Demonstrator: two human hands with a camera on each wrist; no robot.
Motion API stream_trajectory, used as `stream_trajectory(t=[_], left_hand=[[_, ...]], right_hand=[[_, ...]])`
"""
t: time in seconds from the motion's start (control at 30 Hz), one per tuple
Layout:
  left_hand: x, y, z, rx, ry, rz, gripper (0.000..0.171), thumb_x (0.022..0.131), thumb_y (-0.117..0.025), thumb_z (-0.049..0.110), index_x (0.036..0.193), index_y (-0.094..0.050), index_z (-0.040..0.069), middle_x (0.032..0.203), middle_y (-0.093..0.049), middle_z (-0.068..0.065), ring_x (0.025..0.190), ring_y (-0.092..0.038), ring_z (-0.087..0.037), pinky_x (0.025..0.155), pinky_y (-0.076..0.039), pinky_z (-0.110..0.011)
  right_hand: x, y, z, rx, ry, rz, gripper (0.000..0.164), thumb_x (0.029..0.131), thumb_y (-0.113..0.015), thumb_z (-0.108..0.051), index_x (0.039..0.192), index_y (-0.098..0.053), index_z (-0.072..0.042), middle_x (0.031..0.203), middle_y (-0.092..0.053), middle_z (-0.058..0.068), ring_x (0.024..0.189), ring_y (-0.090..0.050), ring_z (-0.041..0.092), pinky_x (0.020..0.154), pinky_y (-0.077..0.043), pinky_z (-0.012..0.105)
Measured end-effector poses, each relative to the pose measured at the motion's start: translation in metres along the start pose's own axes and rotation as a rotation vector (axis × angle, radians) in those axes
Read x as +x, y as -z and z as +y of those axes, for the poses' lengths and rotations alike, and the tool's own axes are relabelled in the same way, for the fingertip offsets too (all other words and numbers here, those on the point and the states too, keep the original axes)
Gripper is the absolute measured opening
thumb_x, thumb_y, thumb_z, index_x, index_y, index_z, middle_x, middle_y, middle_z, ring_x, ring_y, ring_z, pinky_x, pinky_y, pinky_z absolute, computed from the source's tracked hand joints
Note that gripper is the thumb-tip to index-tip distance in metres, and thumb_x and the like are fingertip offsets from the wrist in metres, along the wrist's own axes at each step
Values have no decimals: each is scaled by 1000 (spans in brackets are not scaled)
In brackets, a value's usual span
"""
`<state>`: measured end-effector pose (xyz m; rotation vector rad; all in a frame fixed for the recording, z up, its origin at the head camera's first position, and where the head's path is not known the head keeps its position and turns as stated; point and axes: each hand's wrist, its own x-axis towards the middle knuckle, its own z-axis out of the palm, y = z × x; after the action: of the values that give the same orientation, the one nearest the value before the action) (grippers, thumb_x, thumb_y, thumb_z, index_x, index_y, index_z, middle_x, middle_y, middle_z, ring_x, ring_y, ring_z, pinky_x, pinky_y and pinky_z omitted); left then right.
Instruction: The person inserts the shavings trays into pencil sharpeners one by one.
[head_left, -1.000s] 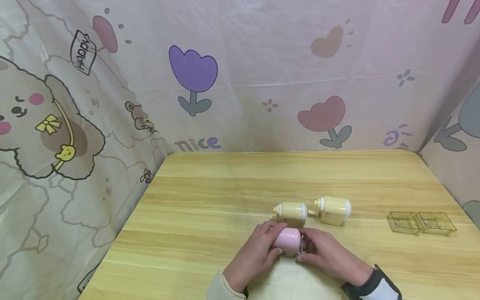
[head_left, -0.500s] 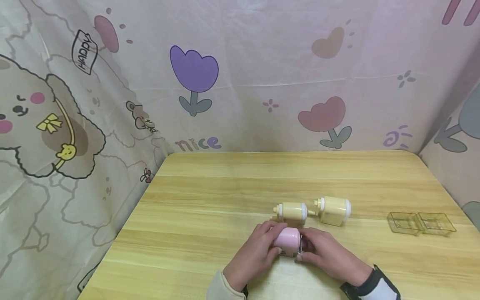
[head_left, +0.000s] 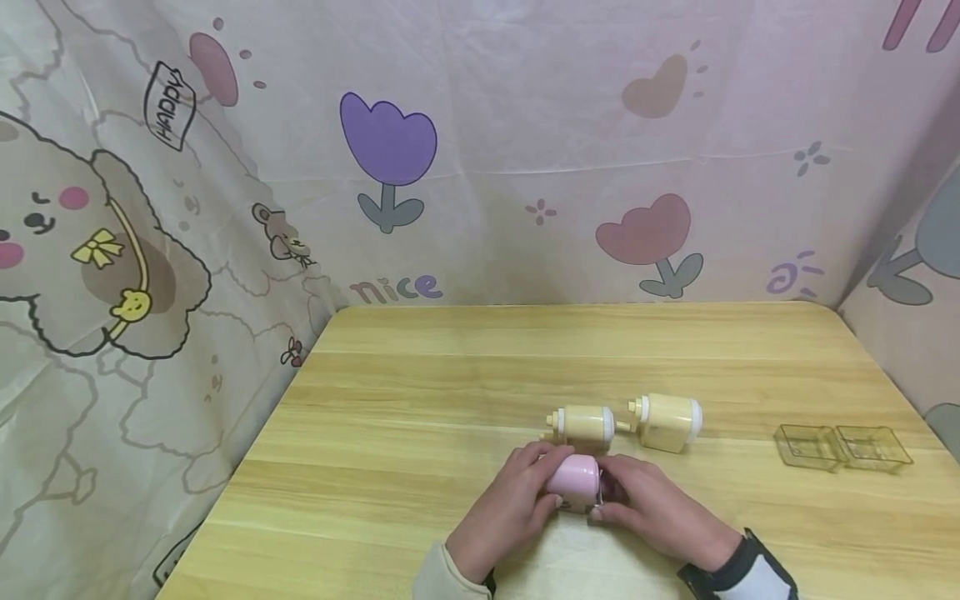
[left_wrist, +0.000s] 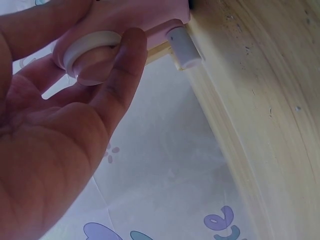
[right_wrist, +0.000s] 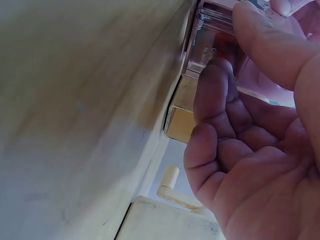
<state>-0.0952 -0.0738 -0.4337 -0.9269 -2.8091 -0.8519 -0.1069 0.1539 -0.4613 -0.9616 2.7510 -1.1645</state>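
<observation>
A pink pencil sharpener (head_left: pixel 576 477) lies near the front of the table, between both hands. My left hand (head_left: pixel 513 496) grips it from the left, thumb on the near side and fingers over the far side. In the left wrist view its crank handle (left_wrist: pixel 185 48) and round white ring (left_wrist: pixel 82 46) show by the fingers. At the sharpener's right end my right hand (head_left: pixel 651 504) pinches the clear drawer (right_wrist: pixel 210 37). Curled fingertips lie against the drawer's face in the right wrist view. The drawer's inner part is hidden inside the body.
Two yellow pencil sharpeners (head_left: pixel 585 423) stand just behind the hands, the right one (head_left: pixel 667 421) slightly larger in view. Farther right lie two clear yellow drawers (head_left: pixel 806 454) side by side. A printed cloth (head_left: pixel 510 250) hangs behind the wooden table (head_left: pixel 420 400).
My right hand has edged very slightly left, bringing the clear drawer's edge closer to the pink body. My left hand keeps its grip in the same place.
</observation>
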Motion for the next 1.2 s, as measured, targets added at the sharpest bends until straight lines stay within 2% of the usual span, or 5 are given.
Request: stream_trajectory(t=[0.2,0.5,0.67,1.2], left_hand=[[0,0,0,-2,2,5,56,86,-67,14,139,-48,18,129,-52,-1,118,-48,-18,99,-41,-31],[0,-1,0,-3,9,-2,56,87,-67,14,139,-48,19,130,-52,0,118,-48,-18,100,-41,-31],[0,-1,1,4,6,0,57,86,-67,14,139,-48,18,130,-52,0,117,-48,-17,99,-41,-31],[-1,-1,1,9,6,7,57,86,-67,13,139,-47,19,130,-52,0,118,-47,-17,99,-41,-30]], right_hand=[[1,-1,-1,-3,14,6,37,83,-71,-35,112,-57,-18,97,-57,-13,85,-53,5,72,-48,28],[2,-3,0,-15,35,22,40,81,-73,-33,115,-58,-17,104,-60,-10,93,-55,5,80,-50,32],[3,-4,1,-1,41,24,40,81,-72,-36,112,-58,-16,103,-60,-10,91,-54,5,77,-50,31],[5,-3,1,12,-40,-23,41,79,-73,-39,110,-58,-18,102,-60,-11,91,-54,5,79,-49,31]])
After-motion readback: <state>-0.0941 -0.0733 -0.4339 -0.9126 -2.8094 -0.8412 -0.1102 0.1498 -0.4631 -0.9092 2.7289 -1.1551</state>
